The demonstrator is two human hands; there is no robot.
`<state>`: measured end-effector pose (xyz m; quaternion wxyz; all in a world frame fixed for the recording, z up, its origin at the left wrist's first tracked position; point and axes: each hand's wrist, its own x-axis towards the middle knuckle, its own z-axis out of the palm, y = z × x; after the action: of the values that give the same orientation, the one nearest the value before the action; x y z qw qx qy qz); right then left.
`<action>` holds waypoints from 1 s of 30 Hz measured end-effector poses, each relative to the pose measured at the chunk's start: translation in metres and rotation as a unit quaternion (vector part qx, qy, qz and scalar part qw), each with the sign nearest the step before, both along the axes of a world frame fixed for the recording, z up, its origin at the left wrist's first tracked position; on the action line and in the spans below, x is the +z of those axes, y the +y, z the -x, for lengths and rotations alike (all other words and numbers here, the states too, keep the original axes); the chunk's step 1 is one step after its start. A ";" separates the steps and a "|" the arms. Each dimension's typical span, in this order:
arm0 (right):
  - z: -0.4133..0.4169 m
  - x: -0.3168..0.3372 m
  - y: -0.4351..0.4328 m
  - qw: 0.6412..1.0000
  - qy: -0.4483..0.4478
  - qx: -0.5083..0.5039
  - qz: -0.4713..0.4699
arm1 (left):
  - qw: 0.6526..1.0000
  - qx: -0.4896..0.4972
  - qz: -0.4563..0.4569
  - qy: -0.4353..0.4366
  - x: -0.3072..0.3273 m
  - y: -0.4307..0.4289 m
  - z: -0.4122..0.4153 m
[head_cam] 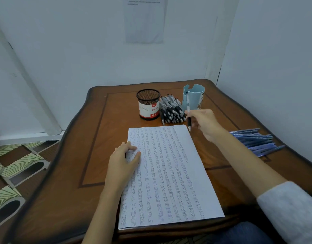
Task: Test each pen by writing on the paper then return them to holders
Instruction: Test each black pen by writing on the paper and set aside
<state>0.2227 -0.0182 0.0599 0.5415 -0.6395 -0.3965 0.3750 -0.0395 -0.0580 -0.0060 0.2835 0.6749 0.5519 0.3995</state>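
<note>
A thin pen [188, 111] with a clear body and a black grip is pinched in the fingers of the right hand [204, 123]. The pen is held almost straight up. Its tip points down at the brown wooden surface [98, 138], just beside the far right corner of the big white sheet of paper [169, 173]. Its top end is seen in front of the light blue plastic cup [195, 97].

The left hand [124, 158] is laid flat on the left side of the paper, with its fingers spread a little. The paper is filled with rows of small marks.

A round black mesh cup [148, 104] with a red and white label is stood behind the paper. A pile of black pens [172, 110] is laid between the two cups. A heap of blue pens [255, 140] is laid at the right edge of the surface, well apart from the paper.

Part of the pen's body is covered by the fingers. Some of the blue pens are hidden behind the right arm. The marks on the paper are too small to be read. A paper sheet on the wall [144, 20] is cut off at the top.
</note>
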 end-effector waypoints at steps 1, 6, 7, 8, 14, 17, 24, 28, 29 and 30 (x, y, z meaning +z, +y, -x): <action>-0.001 0.005 0.008 1.000 -0.017 0.000 0.002 | 1.000 -0.001 0.002 -0.002 0.000 0.000 -0.001; 0.007 0.020 0.045 0.991 -0.129 -0.022 -0.002 | 1.000 0.002 0.001 -0.008 -0.002 0.001 -0.001; 0.009 0.021 0.051 0.989 -0.147 -0.031 -0.005 | 1.000 0.003 -0.001 -0.008 -0.003 0.001 -0.001; 0.011 0.022 0.056 0.985 -0.166 -0.040 -0.003 | 1.000 0.002 -0.002 -0.007 -0.004 0.002 0.000; 0.020 0.015 0.079 0.974 -0.221 -0.053 0.011 | 1.000 0.002 0.000 -0.010 -0.006 0.005 0.001; 0.023 0.010 0.080 0.970 -0.240 -0.032 -0.003 | 1.000 0.003 -0.002 -0.012 -0.007 0.005 0.001; 0.026 0.019 0.040 0.952 -0.299 0.043 -0.047 | 1.000 0.002 0.001 -0.002 -0.005 0.004 0.001; 0.023 0.024 -0.004 0.942 -0.312 0.111 -0.045 | 1.000 -0.006 0.007 0.019 -0.002 0.002 0.001; 0.021 0.022 -0.014 0.936 -0.326 0.130 -0.036 | 1.000 -0.011 0.011 0.025 -0.001 0.002 0.001; 0.018 0.019 -0.025 0.926 -0.348 0.148 -0.023 | 0.999 -0.016 0.012 0.033 0.000 0.001 0.000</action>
<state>0.2045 -0.0427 0.0785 0.3223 -0.6511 -0.6587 0.1959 -0.0399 -0.0570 -0.0064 0.2802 0.6928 0.5547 0.3658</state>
